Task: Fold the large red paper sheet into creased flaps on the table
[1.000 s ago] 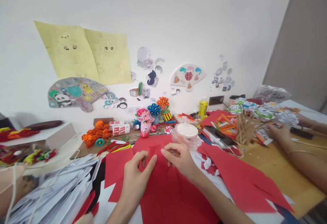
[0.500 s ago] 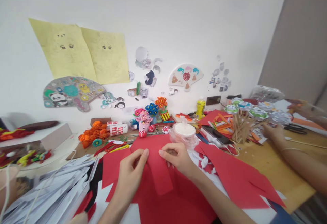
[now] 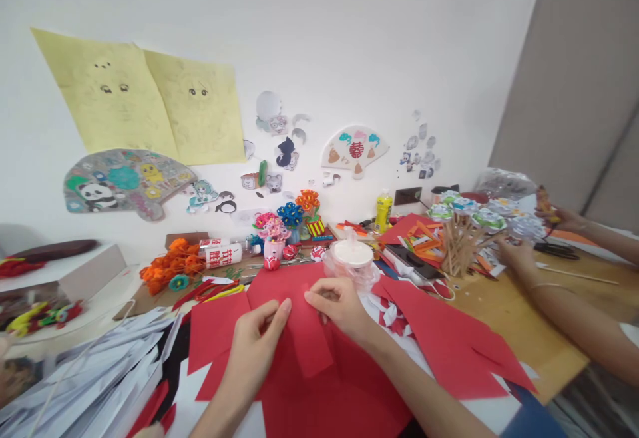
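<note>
Hands [image 3: 297, 315] pinch smooth red paper [image 3: 310, 341].

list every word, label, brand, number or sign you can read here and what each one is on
"囍", in red on the white fan-shaped board on the wall
"节", in red on the white bottle label; the character beside it is too blurred to read
Yellow drink bottle: label too small to read
No other text is legible
</note>
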{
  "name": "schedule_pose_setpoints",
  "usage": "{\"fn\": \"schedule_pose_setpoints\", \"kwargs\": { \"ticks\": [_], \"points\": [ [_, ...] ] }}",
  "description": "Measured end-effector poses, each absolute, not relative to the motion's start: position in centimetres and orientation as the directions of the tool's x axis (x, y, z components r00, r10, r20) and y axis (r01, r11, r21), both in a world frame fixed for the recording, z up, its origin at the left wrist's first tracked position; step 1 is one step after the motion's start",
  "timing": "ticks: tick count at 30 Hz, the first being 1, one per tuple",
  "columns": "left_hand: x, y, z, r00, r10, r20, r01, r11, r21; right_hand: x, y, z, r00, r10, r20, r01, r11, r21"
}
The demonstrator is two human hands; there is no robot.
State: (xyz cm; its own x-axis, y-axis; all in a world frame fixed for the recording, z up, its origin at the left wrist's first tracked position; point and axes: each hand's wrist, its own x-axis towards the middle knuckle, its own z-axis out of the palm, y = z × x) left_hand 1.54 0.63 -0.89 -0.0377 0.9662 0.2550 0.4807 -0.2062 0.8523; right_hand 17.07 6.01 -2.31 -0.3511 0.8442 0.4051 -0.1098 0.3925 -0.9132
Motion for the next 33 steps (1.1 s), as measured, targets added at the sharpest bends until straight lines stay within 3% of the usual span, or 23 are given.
{"fn": "schedule_pose_setpoints", "kwargs": {
  "ticks": [11,16,21,29,33],
  "points": [
    [0.8,1.3,-1.0,-0.101,0.955,0.281,0.672,-0.142,0.727,16.8,6.1,-2.9,-0.329,0.802,0.498,-0.009,0.525,-0.851],
    [0.6,1.6,-1.4,-0.049,0.975,0.219,0.572,-0.152,0.806,16.8,5.9,-2.8,-0.300,0.759,0.578,0.090,0.626,-0.775],
    [0.9,1.4,-1.2,0.032,0.992,0.123,0.403,-0.125,0.906,17.0,6.1,-3.0,-0.274,0.770,0.577,0.070,0.614,-0.786],
    [0.3,2.0,-2.1,-0.035,0.979,0.202,0.536,-0.153,0.831,16.9,6.3,-3.3,-0.243,0.764,0.597,0.032,0.622,-0.783],
    [0.5,1.9,-2.1,0.021,0.984,0.174,0.470,-0.164,0.867,16.8,6.4,-3.2,-0.240,0.790,0.564,-0.013,0.578,-0.816]
  ]
}}
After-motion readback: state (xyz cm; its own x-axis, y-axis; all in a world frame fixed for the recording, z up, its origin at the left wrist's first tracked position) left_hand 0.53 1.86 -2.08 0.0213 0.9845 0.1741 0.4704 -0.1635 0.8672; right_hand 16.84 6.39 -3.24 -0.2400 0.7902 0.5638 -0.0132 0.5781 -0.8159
